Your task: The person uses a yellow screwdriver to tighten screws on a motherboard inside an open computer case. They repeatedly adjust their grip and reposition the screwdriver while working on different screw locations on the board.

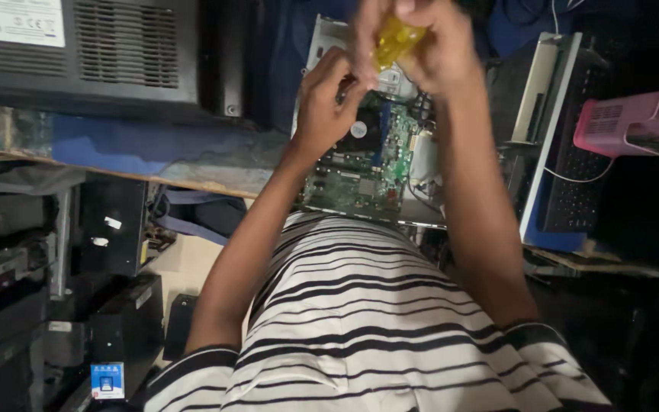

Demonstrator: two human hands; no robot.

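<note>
Motherboard (green) below hands; pink basket

My hands meet above the circuit board lying on the workbench, a basket to its right

top edge chops off the right hand, and both hands cover part of the green circuit board.
</note>
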